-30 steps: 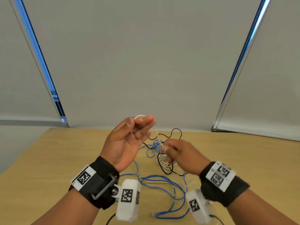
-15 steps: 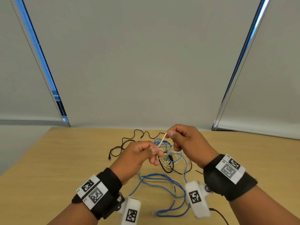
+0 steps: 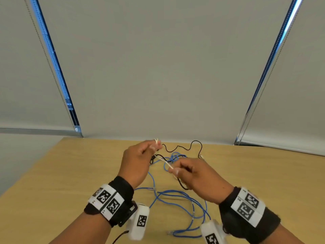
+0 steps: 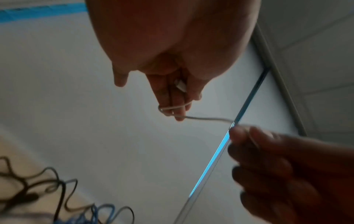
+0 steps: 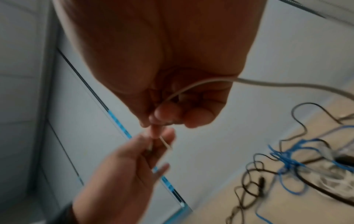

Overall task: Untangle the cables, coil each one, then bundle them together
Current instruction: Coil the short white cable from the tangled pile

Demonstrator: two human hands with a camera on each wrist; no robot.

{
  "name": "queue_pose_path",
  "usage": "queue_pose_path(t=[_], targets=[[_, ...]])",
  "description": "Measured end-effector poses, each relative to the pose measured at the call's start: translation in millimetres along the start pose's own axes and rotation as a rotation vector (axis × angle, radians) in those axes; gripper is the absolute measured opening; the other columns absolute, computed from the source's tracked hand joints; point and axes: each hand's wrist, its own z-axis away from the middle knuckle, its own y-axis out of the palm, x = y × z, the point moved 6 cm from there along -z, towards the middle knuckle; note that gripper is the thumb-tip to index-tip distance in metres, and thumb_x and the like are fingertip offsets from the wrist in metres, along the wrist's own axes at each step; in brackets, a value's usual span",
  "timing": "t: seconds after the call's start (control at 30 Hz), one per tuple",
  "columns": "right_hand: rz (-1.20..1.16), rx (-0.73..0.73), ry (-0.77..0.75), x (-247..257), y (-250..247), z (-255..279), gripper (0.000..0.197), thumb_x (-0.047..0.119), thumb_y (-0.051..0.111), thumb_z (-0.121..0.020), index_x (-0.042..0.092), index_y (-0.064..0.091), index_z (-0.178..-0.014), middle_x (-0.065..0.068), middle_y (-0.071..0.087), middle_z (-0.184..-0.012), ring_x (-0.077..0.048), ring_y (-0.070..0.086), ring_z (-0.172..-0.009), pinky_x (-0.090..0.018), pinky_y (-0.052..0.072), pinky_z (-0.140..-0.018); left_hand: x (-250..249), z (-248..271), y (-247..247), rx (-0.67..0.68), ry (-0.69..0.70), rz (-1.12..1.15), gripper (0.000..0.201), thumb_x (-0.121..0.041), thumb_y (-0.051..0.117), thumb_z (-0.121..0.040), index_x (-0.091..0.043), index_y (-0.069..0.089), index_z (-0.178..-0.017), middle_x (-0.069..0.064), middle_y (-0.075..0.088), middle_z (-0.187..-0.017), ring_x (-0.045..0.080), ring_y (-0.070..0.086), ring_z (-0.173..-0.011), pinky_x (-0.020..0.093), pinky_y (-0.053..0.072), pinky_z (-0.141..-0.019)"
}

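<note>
A thin white cable (image 3: pixel 164 162) runs taut between my two hands above the wooden table (image 3: pixel 70 173). My left hand (image 3: pixel 154 146) is raised and has the white cable (image 4: pixel 172 107) looped round its fingertips, its white plug (image 4: pixel 181 85) lying against the fingers. My right hand (image 3: pixel 173 170) pinches the same white cable (image 5: pixel 191 87) lower and to the right. Under the hands a blue cable (image 3: pixel 184 199), a black cable (image 3: pixel 181 147) and the rest of the white one lie knotted together on the table.
Blue cable loops spread toward the table's near edge, ending in a plug (image 3: pixel 169 232). A small white connector (image 3: pixel 201 156) lies at the far right of the tangle. Grey roller blinds (image 3: pixel 158 67) hang behind the table's far edge.
My left hand has risen up and away from me with the white cable, while my right hand has dropped down toward me. The white strand is now stretched between them.
</note>
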Motion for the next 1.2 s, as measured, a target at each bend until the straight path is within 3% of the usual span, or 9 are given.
queue_pose_path(t=[0.07, 0.27, 0.4, 0.53, 0.67, 0.8, 0.9, 1.0, 1.2], targets=[[0.077, -0.068, -0.071, 16, -19, -6, 0.018, 0.026, 0.058, -0.100, 0.024, 0.070, -0.087, 0.016, 0.055, -0.063, 0.000, 0.048, -0.055, -0.021, 0.043, -0.057, 4, 9, 14, 0.151, -0.011, -0.044, 0.028, -0.026, 0.058, -0.102, -0.041, 0.079, -0.093, -0.018, 0.078, -0.101, -0.001, 0.069, -0.104, 0.036, 0.051, -0.100], [-0.049, -0.266, -0.050, 18, -57, -18, 0.023, 0.018, 0.056, -0.100, 0.020, 0.072, -0.084, 0.009, 0.051, -0.057, -0.012, 0.046, -0.052, -0.033, 0.043, -0.055, -14, 32, 46, 0.385, 0.006, 0.266, 0.037, -0.029, 0.048, -0.101, -0.013, 0.072, -0.077, 0.006, 0.077, -0.100, 0.019, 0.071, -0.108, 0.033, 0.047, -0.097], [-0.208, -0.260, 0.024, -5, -47, -15, 0.019, 0.018, 0.059, -0.099, 0.016, 0.068, -0.082, 0.004, 0.055, -0.060, -0.018, 0.047, -0.052, -0.034, 0.040, -0.051, -29, 29, 42, 0.276, -0.011, 0.515, 0.031, -0.026, 0.053, -0.100, -0.010, 0.072, -0.081, 0.009, 0.074, -0.091, 0.032, 0.072, -0.103, 0.036, 0.050, -0.095], [-0.262, -0.138, 0.065, -20, -20, -10, 0.015, 0.021, 0.060, -0.099, 0.023, 0.067, -0.086, 0.004, 0.057, -0.063, -0.013, 0.049, -0.049, -0.028, 0.041, -0.049, -29, 11, 24, 0.016, -0.087, 0.805, 0.022, -0.022, 0.059, -0.092, -0.008, 0.075, -0.096, 0.014, 0.076, -0.105, 0.031, 0.071, -0.110, 0.034, 0.050, -0.095], [-0.245, 0.046, 0.073, -23, 4, 0, 0.013, 0.023, 0.059, -0.098, 0.029, 0.070, -0.100, 0.005, 0.060, -0.068, -0.013, 0.055, -0.054, -0.030, 0.048, -0.056, -32, -4, 1, -0.160, 0.101, 0.366, 0.021, -0.015, 0.055, -0.102, -0.020, 0.075, -0.106, -0.005, 0.078, -0.108, 0.008, 0.070, -0.112, 0.039, 0.046, -0.108], [-0.150, 0.014, -0.031, 3, -15, 2, 0.010, 0.031, 0.063, -0.096, 0.024, 0.068, -0.090, 0.007, 0.059, -0.066, -0.013, 0.053, -0.056, -0.031, 0.047, -0.056, -18, -6, 9, 0.015, 0.189, -0.244, 0.025, -0.023, 0.052, -0.104, -0.030, 0.073, -0.115, -0.034, 0.071, -0.101, -0.016, 0.061, -0.105, 0.050, 0.015, -0.125], [-0.109, -0.160, -0.098, 20, -52, -5, 0.015, 0.023, 0.063, -0.097, 0.021, 0.068, -0.084, 0.006, 0.059, -0.064, -0.013, 0.050, -0.052, -0.029, 0.043, -0.052, -6, 10, 28, 0.262, 0.106, -0.160, 0.026, -0.021, 0.051, -0.104, -0.028, 0.077, -0.104, -0.023, 0.076, -0.099, -0.005, 0.066, -0.105, 0.047, 0.035, -0.116], [-0.161, -0.272, -0.063, 20, -72, -11, 0.015, 0.018, 0.064, -0.097, 0.018, 0.074, -0.086, 0.008, 0.057, -0.061, -0.010, 0.047, -0.052, -0.024, 0.042, -0.051, -19, 28, 47, 0.474, 0.080, 0.086, 0.029, -0.026, 0.048, -0.102, -0.023, 0.076, -0.097, -0.004, 0.078, -0.100, 0.012, 0.068, -0.114, 0.028, 0.049, -0.100], [-0.302, -0.323, -0.026, 6, -67, -13, 0.012, 0.016, 0.068, -0.094, 0.012, 0.074, -0.084, 0.006, 0.051, -0.057, -0.004, 0.041, -0.047, -0.016, 0.037, -0.045, -42, 25, 42, 0.404, 0.115, 0.504, 0.028, -0.033, 0.054, -0.098, -0.013, 0.075, -0.098, 0.010, 0.075, -0.088, 0.035, 0.069, -0.110, 0.043, 0.049, -0.101]])
